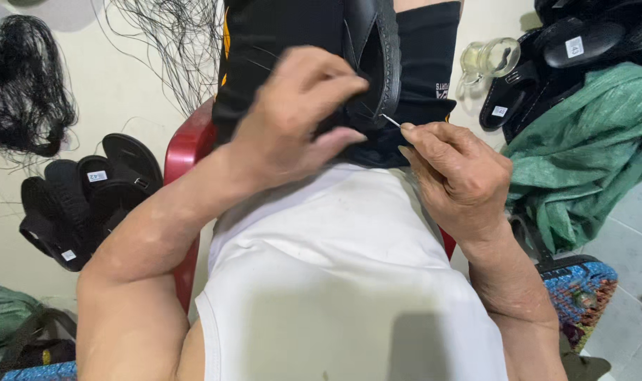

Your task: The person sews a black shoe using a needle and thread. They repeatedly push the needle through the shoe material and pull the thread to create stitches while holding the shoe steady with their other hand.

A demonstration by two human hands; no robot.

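1. On the lap, against black shorts, the person braces a black sandal (372,49) sole-edge up; the stitching of its rim looks to be the step in hand.
2. The left hand (292,116) wraps over the sandal's side, its grip closed on the sandal, with the thumb pressing near the seam.
3. The right hand (458,173) pinches a thin metal needle (390,121) in a narrow grip of thumb and forefinger, the tip touching the sandal's edge.
4. The next push, I judge, calls for a firm hold from the left hand and a straight drive, since the thumb sits just beside the needle's point.
5. Room is tight: a red plastic chair (187,152) frames the lap, a pile of black sandals (88,197) lies on the floor to the left, a green cloth (582,148) and more sandals to the right, with loose black thread (172,42) above.
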